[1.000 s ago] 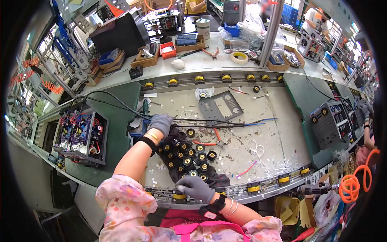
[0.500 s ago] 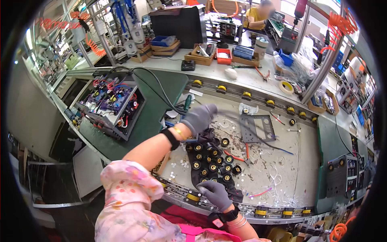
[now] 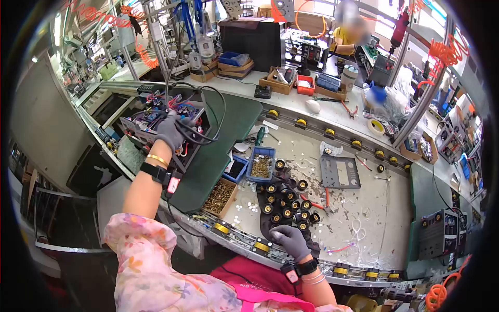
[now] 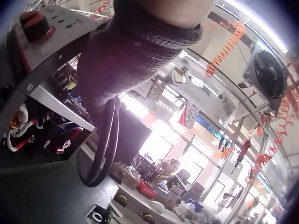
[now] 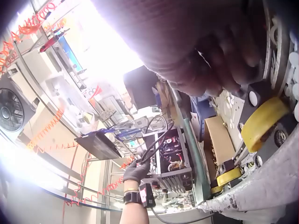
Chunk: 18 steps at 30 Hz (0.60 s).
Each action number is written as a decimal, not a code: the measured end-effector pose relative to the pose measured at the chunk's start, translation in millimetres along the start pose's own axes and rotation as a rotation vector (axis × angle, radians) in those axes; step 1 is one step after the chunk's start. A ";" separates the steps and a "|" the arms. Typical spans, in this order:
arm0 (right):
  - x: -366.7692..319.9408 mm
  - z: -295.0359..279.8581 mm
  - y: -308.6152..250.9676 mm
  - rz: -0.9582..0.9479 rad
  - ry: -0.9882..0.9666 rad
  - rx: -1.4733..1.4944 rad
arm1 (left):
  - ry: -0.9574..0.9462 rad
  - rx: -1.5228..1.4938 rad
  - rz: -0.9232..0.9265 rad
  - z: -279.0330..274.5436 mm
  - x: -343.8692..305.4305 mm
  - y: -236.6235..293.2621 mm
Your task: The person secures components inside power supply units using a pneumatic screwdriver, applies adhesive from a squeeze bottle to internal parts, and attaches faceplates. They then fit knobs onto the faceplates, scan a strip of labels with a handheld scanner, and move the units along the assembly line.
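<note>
Over the open electronics unit (image 3: 200, 112) at the left, my gloved left hand (image 3: 170, 132) grips looped black cables (image 3: 222, 117). The left wrist view shows the cable loop (image 4: 108, 140) hanging below the gloved hand (image 4: 121, 60), beside the unit's metal frame. In the right wrist view, the cables (image 5: 152, 148) also run from the left hand (image 5: 136, 171). My gloved right hand (image 3: 292, 242) rests at the front rail, its fingers loosely bent and holding nothing, beside a pile of black round knobs (image 3: 287, 200) with brass centres on dark cloth.
Blue bin (image 3: 261, 165) and cardboard box (image 3: 221, 197) of brass parts stand left of the knobs. A grey panel (image 3: 332, 179), red-handled pliers (image 3: 318, 206) and white ties (image 3: 357, 229) lie to their right. Yellow rollers (image 3: 262, 246) line the rails; another unit (image 3: 442, 234) stands at the right.
My left hand has moved left with the cables, from above the workbench tray to the electronics unit, and the cables are now looped. The right hand stays near the front rail.
</note>
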State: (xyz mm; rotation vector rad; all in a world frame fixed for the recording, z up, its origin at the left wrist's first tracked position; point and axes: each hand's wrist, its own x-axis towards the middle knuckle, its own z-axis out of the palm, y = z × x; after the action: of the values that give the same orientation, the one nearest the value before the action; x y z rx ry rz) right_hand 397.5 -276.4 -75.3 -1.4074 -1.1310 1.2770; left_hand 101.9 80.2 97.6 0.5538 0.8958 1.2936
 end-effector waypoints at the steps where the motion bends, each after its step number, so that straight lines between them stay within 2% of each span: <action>1: 0.3 0.3 -1.5 0.007 -0.004 0.013 | -0.078 0.067 0.007 -4.6 -0.5 1.2; 3: 0.2 0.6 -1.0 0.030 -0.021 0.074 | 0.024 0.074 -0.029 -6.5 -5.2 -3.8; 5: 0.5 -0.3 -0.8 0.003 -0.021 0.075 | 0.019 0.306 0.116 -4.4 -18.1 -8.8; 7: 1.7 -1.4 4.0 0.046 -0.028 0.081 | -0.071 1.016 0.382 -30.2 -13.0 -13.2; 9: 2.3 -2.3 4.3 0.079 -0.042 0.063 | -0.175 1.062 1.081 -34.5 -57.1 -52.6; 11: 2.0 -3.0 3.8 0.050 -0.059 0.048 | -0.412 1.579 0.927 -46.8 -125.1 -55.3; 13: 2.3 -2.3 6.2 0.024 -0.066 0.031 | -0.378 2.134 0.538 -62.4 -158.9 -78.3; 15: 2.3 -1.7 7.8 0.028 -0.071 0.010 | -0.306 2.348 0.253 -69.7 -166.2 -104.7; 18: 2.3 -0.9 7.5 0.045 -0.065 0.034 | -0.046 2.441 0.450 -92.3 -143.4 -153.9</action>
State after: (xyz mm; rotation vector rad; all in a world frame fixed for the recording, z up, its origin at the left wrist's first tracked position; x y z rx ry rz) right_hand 399.0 -275.6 -83.0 -1.3816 -1.1212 1.3764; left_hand 111.7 -104.0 -39.3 2.6349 2.0499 -0.2467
